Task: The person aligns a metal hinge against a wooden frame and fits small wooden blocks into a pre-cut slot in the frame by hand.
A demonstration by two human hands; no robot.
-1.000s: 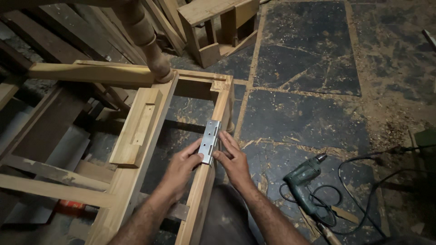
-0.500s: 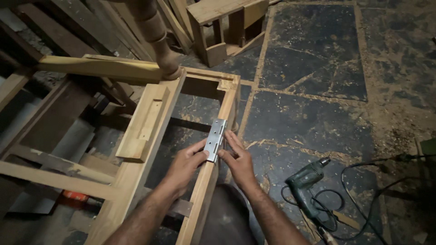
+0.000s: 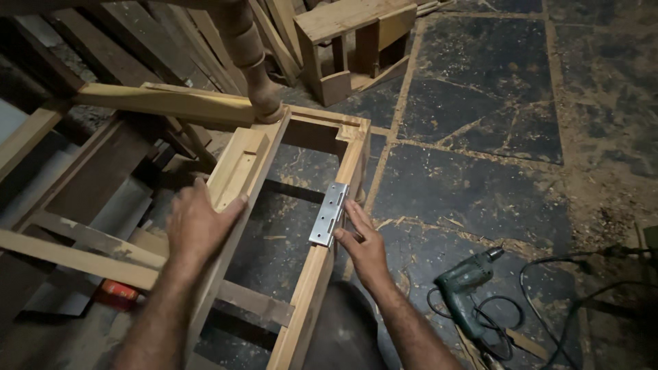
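Stone floor (image 3: 480,185), right hand (image 3: 363,243) touching hinge (image 3: 329,214)

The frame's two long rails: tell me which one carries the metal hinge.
The right rail, nearer the green drill. The hinge lies on its top edge, with the right hand touching it. The left hand rests on the left rail, which bears no hinge.

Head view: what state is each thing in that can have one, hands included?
Left hand: open, palm flat on the left rail of the wooden frame.
Right hand: open, fingertips against the hinge.
Hinge: metal, opened flat on the frame's right rail, no screws visible.
Electric drill: lying on the floor, corded, untouched.
Turned wooden leg: leaning onto the frame's far left corner.
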